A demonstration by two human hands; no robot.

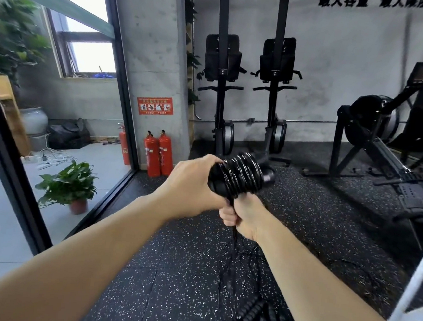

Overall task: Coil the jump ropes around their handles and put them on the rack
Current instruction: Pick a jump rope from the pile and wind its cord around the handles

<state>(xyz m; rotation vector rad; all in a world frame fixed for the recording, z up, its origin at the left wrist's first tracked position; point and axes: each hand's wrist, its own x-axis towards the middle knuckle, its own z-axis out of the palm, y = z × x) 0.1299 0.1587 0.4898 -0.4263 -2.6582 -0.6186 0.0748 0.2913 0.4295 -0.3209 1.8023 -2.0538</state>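
My left hand (193, 184) grips the near end of a pair of black jump-rope handles (237, 176) held level in front of me, with several turns of black rope wound around them. Just below, my right hand (242, 218) is closed around the loose black rope (234, 241), which hangs down from the bundle to the floor. More black ribbed handles and rope (255, 317) lie on the speckled floor between my forearms. A white rack (418, 301) shows at the right edge.
Red fire extinguishers (158, 154) stand by a concrete pillar. Two upright rowing machines (222, 92) lean on the back wall, and another black machine (386, 139) sits at the right. A glass partition and a potted plant (71, 186) are on the left.
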